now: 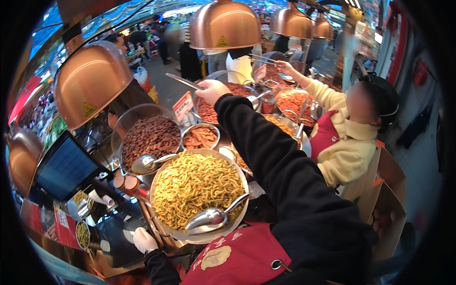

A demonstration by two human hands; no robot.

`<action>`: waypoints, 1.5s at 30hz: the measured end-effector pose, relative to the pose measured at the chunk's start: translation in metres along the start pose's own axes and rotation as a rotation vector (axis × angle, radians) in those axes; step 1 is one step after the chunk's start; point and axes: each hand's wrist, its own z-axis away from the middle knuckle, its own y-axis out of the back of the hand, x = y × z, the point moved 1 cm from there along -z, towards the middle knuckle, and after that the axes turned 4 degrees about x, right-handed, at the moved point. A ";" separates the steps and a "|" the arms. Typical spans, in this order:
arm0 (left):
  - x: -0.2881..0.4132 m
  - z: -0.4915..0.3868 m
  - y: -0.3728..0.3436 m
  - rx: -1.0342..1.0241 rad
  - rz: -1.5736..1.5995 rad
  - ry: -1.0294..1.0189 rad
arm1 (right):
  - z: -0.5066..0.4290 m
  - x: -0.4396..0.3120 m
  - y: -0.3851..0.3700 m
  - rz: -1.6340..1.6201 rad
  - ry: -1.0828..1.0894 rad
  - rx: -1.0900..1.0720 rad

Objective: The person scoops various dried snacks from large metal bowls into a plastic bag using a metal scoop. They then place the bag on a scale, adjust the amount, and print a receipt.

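Note:
My right hand [213,91] reaches far out over the food bowls, shut on metal tongs [183,81] that point left. A bowl of dark reddish-brown food pieces [208,108] sits below that hand. Down at the left, my left hand [145,240], in a pale thin glove, is by the edge of a black countertop [119,222]; its fingers are curled, and whether they hold anything is hidden. Right before me stands a large bowl of yellow-green strips [196,185], with a metal scoop [210,219] lying in it.
Copper heat-lamp shades [226,26] hang over the bowls. Beyond the strips are a bowl of dark brown pieces [151,139] and a small bowl of orange-brown strips [200,137]. A screen [66,167] stands left. At right, a co-worker's hand [286,69] holds long metal tongs [265,60].

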 end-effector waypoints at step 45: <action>-0.008 -0.001 -0.010 -0.033 0.001 -0.041 | 0.182 0.010 0.056 0.327 0.196 -0.579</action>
